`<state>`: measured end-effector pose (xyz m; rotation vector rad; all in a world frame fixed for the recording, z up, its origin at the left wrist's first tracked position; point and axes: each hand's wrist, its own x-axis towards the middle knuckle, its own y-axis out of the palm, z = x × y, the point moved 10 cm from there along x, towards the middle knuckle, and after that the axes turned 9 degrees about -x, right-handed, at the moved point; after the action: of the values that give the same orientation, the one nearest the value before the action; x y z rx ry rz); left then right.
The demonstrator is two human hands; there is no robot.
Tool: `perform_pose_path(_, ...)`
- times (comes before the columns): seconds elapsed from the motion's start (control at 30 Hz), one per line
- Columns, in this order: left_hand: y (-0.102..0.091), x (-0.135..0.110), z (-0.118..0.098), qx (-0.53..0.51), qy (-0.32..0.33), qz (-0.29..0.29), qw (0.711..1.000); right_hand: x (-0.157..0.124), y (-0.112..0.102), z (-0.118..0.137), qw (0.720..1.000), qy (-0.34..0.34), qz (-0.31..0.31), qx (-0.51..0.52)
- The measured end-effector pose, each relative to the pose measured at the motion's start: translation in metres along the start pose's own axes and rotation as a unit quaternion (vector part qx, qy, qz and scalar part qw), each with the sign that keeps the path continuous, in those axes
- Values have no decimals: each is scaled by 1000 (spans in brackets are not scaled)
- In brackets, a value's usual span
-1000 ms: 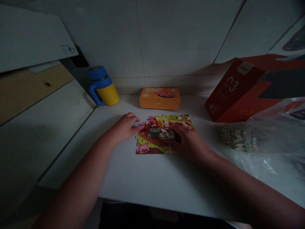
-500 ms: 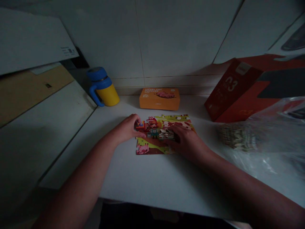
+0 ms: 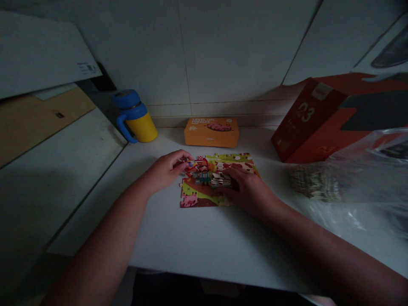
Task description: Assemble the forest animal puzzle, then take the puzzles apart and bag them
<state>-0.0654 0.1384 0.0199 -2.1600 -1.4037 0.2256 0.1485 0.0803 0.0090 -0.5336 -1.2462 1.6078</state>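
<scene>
Left hand (image 3: 166, 170): we are seeing its thumb and fingers pressed together in a pinch on a small jigsaw piece (image 3: 190, 164), too small to make out clearly, at the upper left edge of a farmyard jigsaw puzzle (image 3: 231, 163).

Right hand (image 3: 248, 189): we are seeing its fingers curving down onto the right end of a stack of loose pieces (image 3: 220, 179) lying near the puzzle's middle. We cannot tell whether they are gripping the stack or only resting on it.

Axis: the stack's long axis is running roughly left to right, pointing from one hand toward the other. The right hand is the nearer, while the left hand is staying just apart from the stack's left end.

Surroundings: we are finding a clear plastic bag (image 3: 360, 187) with a heap of puzzle pieces (image 3: 314, 182) lying to the right on the white counter (image 3: 204, 242). A red carton (image 3: 306, 123) is standing behind it, and an orange box (image 3: 211, 132) and a blue-and-yellow mug (image 3: 137, 117) are standing along the tiled wall (image 3: 223, 55).
</scene>
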Motion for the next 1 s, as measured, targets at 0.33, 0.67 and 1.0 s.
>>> perform_pose_path(0.33,46,-1,-42,-17,99,-11,995,-3,3,1,997,19,3,79)
perform_pose_path(0.67,68,-6,-61,49,152,40,986,-3,-5,-9,994,47,-64,75)
perform_pose_path(1.0,65,-5,-57,-41,140,7,989,-1,-5,-5,997,21,-55,46)
